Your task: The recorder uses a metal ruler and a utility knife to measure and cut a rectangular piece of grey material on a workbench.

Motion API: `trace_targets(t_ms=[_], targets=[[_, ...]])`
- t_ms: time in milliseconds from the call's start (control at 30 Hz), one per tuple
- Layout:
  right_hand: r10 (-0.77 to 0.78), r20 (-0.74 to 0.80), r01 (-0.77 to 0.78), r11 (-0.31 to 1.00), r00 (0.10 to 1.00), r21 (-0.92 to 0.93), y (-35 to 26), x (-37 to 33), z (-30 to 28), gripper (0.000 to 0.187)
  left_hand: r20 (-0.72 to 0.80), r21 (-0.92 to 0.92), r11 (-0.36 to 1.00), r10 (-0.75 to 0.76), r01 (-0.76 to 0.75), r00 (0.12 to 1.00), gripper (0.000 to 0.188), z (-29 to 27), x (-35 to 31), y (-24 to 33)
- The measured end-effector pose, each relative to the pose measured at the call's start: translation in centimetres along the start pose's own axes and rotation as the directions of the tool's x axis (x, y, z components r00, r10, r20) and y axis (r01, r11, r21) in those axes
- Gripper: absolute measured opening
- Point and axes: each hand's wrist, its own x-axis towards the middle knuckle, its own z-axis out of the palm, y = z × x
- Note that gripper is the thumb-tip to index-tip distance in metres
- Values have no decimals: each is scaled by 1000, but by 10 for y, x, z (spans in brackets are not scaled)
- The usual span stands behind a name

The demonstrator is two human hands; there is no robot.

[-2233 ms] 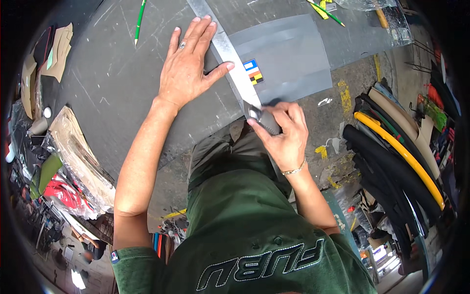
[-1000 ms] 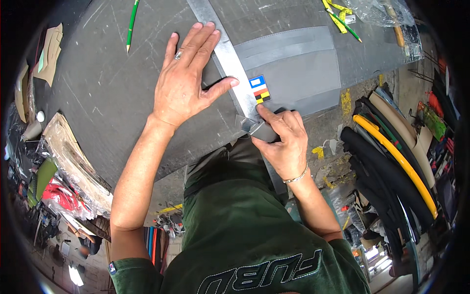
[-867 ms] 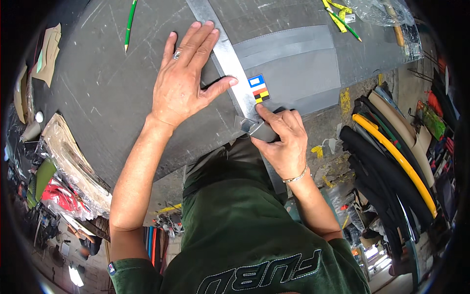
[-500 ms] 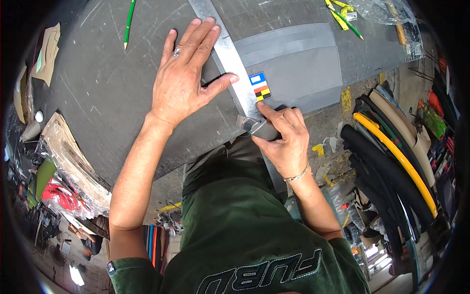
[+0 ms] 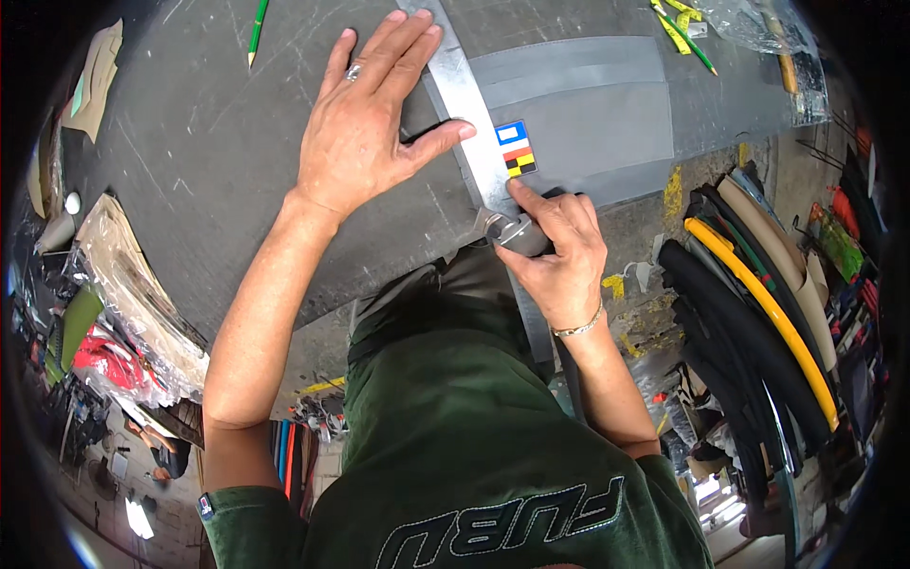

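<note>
A long metal ruler [image 5: 469, 100] lies along the left side of a grey sewn fabric panel [image 5: 607, 123]. My left hand [image 5: 355, 142] is spread flat beside it, with its longer fingertips and thumb pressing on the metal. A small multicoloured patch [image 5: 517, 149] sits on the panel, close to the ruler's right edge. My right hand [image 5: 561, 251] grips a rounded dark grey hand tool [image 5: 519, 235] at the ruler's near end, by the table edge. The tool's shiny front end touches or nearly touches the ruler; its exact kind is unclear. My right index finger points along the ruler just below the patch.
Green pencils [image 5: 257, 33] and a yellow measuring tape [image 5: 675, 33] lie on the dark, scratched worktable [image 5: 213, 161]. Clear plastic bunches at its far right corner. Rolls of black, beige and yellow material [image 5: 768, 322] stand at right; plastic-wrapped sheets [image 5: 133, 270] are at left.
The table, panel, ruler and both hands appear shifted slightly up and right together. The tool's front end has turned a little in my right hand. My left hand keeps its hold on the ruler.
</note>
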Motion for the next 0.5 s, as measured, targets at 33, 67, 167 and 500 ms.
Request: trace_targets(t_ms=[33, 67, 167, 500], targets=[[2, -11, -2, 1000, 1000, -4, 3, -1, 0, 63, 45, 42, 999, 15, -17, 999, 71, -3, 4, 5], [-15, -19, 15, 1000, 1000, 5, -1, 0, 2, 63, 41, 58, 998, 2, -4, 999, 71, 19, 7, -10], [-43, -12, 43, 999, 999, 17, -5, 2, 6, 64, -824, -34, 852, 272, -523, 497, 79, 70, 10, -45], [-28, -28, 29, 999, 999, 26, -4, 1, 4, 67, -81, -15, 1000, 0, -1, 997, 88, 10, -9, -13]])
